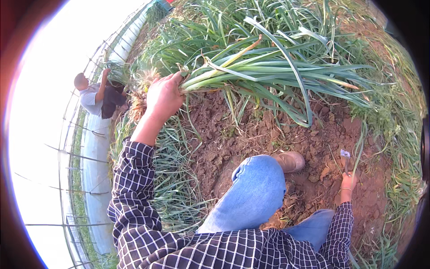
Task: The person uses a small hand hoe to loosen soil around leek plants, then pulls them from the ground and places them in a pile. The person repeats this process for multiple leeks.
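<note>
My left hand (164,95) is closed around a bundle of leek-like allium plants (242,72). Their shaggy pale roots (141,101) stick out on the left, and the long flat leaves trail right above the soil. Low on the right, my right hand (348,183) grips the handle of a small hand tool (345,156). Its metal head catches the light and points up and away from me; the exact kind of tool is unclear.
Bare, clumpy brown soil (221,134) spreads around my shoe (289,162). Cut or pulled greens (174,175) lie in a row on the left. Standing leafy plants (215,37) grow ahead. A person (97,95) crouches at far left beside a plastic-sheeted frame (97,158).
</note>
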`<action>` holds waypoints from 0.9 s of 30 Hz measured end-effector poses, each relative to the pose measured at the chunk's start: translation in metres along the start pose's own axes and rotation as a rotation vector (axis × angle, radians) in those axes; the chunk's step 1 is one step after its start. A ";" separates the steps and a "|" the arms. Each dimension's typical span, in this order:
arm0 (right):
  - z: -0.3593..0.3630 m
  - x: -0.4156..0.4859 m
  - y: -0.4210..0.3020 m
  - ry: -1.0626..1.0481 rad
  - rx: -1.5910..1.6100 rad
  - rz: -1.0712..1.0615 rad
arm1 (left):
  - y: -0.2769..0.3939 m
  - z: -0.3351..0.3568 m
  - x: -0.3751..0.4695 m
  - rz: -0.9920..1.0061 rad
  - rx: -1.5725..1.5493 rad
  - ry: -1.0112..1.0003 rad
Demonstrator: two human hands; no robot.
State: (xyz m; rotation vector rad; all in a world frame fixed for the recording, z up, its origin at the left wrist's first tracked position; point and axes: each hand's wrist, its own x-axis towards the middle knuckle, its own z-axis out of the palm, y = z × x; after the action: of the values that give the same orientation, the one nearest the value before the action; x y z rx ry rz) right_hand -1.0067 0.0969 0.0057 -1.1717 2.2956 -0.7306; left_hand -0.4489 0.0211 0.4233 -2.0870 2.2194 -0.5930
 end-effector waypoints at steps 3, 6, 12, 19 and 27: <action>-0.003 0.009 0.006 0.025 -0.095 -0.045 | -0.054 -0.010 -0.075 -0.086 0.112 -0.035; -0.009 0.014 0.007 -0.005 -0.120 -0.136 | -0.076 -0.012 -0.134 -0.050 0.155 -0.050; -0.017 0.018 0.003 -0.102 -0.229 -0.096 | -0.106 -0.016 -0.213 -0.089 0.134 -0.120; -0.015 0.017 0.003 -0.082 -0.291 -0.142 | -0.209 -0.065 -0.354 -0.566 0.542 -0.344; -0.017 0.017 -0.008 -0.102 -0.400 -0.032 | -0.253 0.004 -0.409 -1.037 -0.064 -0.694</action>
State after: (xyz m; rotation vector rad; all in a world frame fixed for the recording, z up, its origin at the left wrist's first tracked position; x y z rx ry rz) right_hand -1.0210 0.0827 0.0208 -1.3834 2.4062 -0.2153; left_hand -0.1676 0.4105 0.4009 -2.7674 0.7336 0.2196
